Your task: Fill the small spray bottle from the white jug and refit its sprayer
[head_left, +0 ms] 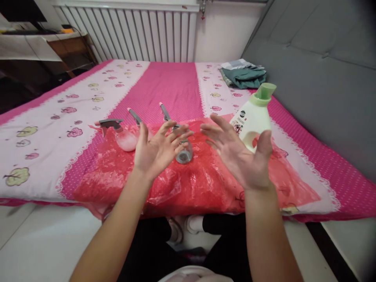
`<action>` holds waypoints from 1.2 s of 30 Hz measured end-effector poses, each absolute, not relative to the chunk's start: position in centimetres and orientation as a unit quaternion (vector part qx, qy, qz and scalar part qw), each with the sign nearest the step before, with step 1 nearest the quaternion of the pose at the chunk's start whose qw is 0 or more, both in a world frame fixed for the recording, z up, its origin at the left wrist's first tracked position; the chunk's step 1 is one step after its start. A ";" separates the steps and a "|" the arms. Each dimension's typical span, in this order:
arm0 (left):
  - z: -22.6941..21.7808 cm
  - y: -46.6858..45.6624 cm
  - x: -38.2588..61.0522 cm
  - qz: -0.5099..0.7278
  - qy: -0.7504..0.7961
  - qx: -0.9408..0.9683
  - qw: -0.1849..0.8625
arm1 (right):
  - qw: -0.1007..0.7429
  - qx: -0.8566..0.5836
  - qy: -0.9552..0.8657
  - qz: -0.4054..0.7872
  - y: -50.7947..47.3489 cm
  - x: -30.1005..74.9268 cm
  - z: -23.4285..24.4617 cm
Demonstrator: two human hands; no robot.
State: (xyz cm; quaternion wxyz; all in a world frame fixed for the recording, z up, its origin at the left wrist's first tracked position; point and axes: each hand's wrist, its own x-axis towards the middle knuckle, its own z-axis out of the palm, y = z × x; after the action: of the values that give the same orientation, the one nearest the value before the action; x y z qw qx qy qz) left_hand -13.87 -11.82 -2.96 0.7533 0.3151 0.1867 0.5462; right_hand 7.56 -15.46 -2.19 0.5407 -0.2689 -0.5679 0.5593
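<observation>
My left hand (pixel 160 150) hovers over the bed with its fingers spread and nothing in it. Likewise empty, my right hand (pixel 239 156) is raised with fingers apart, palm turned toward the left one. Behind and between them lies a clear spray bottle (pixel 184 153), its upper part partly covered by my left fingers. Left of my left hand is a spray bottle with a pinkish-white body (pixel 127 140). Another grey spray trigger (pixel 134 116) shows behind that hand, its bottle mostly hidden. A white detergent jug (pixel 255 117) with a green cap stands just behind my right hand.
A red plastic sheet (pixel 188 184) is spread under the bottles along the near edge of the pink patterned bed (pixel 173 82). Folded cloths (pixel 245 76) lie at the far right by the grey headboard (pixel 317 66). A radiator (pixel 132 31) and a desk (pixel 63 49) are behind.
</observation>
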 end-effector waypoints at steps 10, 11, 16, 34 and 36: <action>-9.8 -13.1 -15.8 0.588 0.160 0.218 0.763 | 0.575 -0.292 -0.290 0.707 -19.1 8.9 -13.4; -10.1 -13.0 -15.8 0.589 0.154 0.214 0.764 | 0.564 -0.318 -0.309 0.697 -19.0 8.6 -13.7; -11.5 -13.8 -16.4 0.595 0.163 0.173 0.768 | 0.515 -0.462 -0.410 0.594 -15.8 7.0 -15.0; -20.1 -16.8 -22.2 0.540 0.475 0.367 0.590 | 0.483 -0.616 -0.538 0.311 -6.1 -0.2 -17.5; -20.3 -17.0 -22.2 0.533 0.487 0.379 0.579 | 0.507 -0.625 -0.521 0.285 -6.4 1.6 -16.4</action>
State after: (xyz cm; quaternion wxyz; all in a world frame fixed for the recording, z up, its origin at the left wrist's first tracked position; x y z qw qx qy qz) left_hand -22.21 -17.04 -20.34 0.5792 0.3790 0.4868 0.5328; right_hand 1.56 -6.44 -16.38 0.5070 -0.6246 -0.5210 0.2853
